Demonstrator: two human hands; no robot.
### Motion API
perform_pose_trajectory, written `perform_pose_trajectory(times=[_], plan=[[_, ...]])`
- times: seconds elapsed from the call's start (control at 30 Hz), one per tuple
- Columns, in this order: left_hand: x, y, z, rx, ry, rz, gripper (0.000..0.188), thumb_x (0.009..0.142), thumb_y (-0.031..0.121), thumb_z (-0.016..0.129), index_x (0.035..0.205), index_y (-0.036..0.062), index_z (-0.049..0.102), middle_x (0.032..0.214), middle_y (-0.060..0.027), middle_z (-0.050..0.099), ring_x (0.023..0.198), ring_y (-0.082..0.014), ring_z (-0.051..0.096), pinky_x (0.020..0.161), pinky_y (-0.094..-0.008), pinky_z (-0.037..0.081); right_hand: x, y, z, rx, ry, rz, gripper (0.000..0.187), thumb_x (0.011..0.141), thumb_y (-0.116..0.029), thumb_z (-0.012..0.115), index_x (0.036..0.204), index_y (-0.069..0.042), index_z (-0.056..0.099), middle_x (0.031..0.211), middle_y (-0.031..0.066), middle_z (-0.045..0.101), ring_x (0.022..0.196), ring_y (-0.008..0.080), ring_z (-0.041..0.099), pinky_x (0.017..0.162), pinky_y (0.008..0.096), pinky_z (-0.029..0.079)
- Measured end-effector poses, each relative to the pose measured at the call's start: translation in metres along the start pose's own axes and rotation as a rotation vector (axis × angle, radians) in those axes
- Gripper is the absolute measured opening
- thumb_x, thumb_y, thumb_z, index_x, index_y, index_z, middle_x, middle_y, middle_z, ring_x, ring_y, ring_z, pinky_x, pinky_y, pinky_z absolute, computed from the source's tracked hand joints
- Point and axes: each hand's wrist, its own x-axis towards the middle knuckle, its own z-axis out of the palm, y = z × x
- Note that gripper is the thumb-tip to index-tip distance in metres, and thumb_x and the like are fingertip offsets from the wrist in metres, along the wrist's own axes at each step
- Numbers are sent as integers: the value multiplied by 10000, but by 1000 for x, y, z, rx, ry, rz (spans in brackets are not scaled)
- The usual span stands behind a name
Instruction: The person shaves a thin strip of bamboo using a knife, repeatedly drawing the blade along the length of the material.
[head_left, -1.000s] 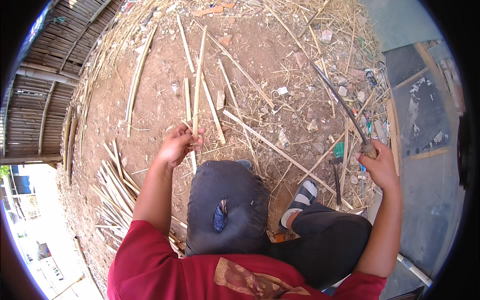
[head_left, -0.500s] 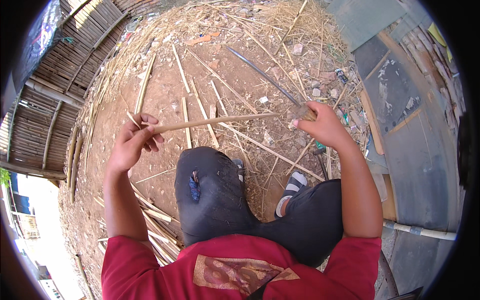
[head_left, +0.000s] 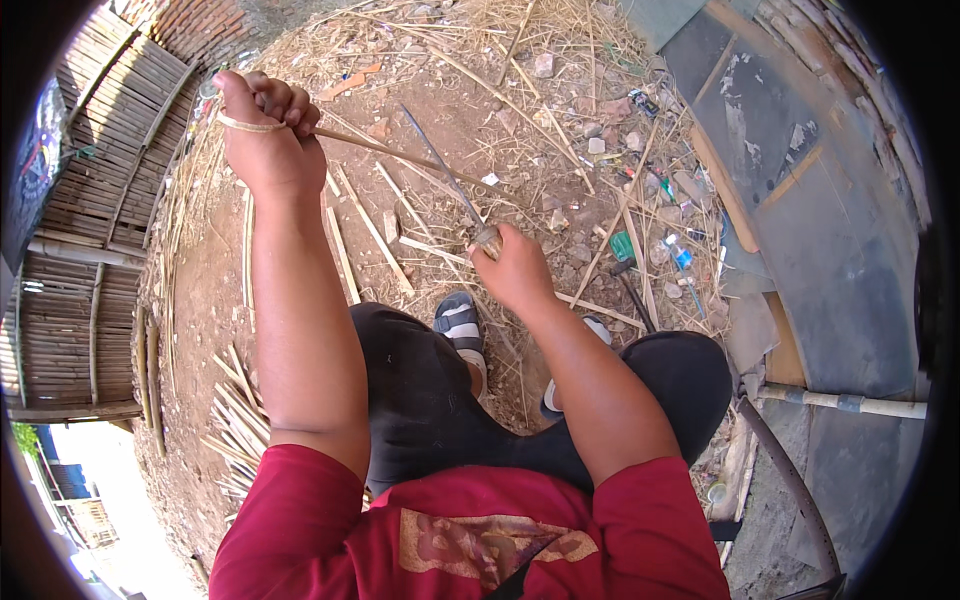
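My left hand (head_left: pixel 272 135) is raised at the upper left, its fingers closed round a bamboo strip (head_left: pixel 375 146). A pale end of the strip shows across the base of the thumb, and the long part slants down to the right. Lower and nearer the middle, my right hand (head_left: pixel 515 266) grips the wooden handle of a long-bladed knife (head_left: pixel 447 175). Its narrow dark blade points away and to the left. Strip and blade cross in view; whether they touch, I cannot tell.
Several split bamboo strips (head_left: pixel 375 230) lie on the dirt ahead. A pile of strips (head_left: pixel 238 415) is beside my left leg. Stones, straw and litter, including a green plastic piece (head_left: pixel 622 246), lie to the right. Dark panels (head_left: pixel 850 290) line the right; a bamboo wall (head_left: pixel 130 120) stands left.
My left hand has moved up and away, turning over with the bamboo strip. My right hand has come left and nearer with the knife. My knees have shifted, showing more of both feet.
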Motion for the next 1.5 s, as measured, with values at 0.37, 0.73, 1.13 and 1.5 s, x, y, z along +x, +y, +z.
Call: perform_pose_trajectory(times=[0.37, 0.73, 1.13, 1.5], plan=[[37, -3, -34, -152, -492, -127, 564, 980, 670, 482, 749, 159, 422, 591, 35, 297, 519, -108, 226, 480, -275, 191, 13, 20, 28, 110, -33, 106, 368, 829, -211, 709, 1117, -1, 616, 943, 264, 706, 925, 447, 686, 805, 517, 551], [26, 0, -32, -239, -635, -158, 479, 1000, 536, 537, 731, 158, 420, 597, 47, 309, 531, -100, 236, 489, -267, 202, 9, 2, 15, -47, -46, 40, 474, 832, -190, 710, 1249, -11, 574, 1023, 262, 704, 993, 435, 686, 868, 516, 549], [17, -1, -28, -156, -527, -119, 430, 960, 435, 611, 694, 163, 410, 609, 37, 304, 540, -113, 247, 510, -278, 210, 11, 35, 32, -55, -22, 144, 407, 839, -174, 710, 1175, 25, 594, 950, 261, 707, 923, 435, 695, 824, 511, 557], [13, -5, -17, -112, -357, -52, 267, 898, 243, 542, 703, 137, 393, 593, 9, 264, 521, -133, 209, 506, -294, 191, 15, 53, 26, -93, -104, 255, 416, 842, -174, 715, 1209, -23, 592, 1030, 246, 712, 977, 424, 696, 850, 508, 561]])
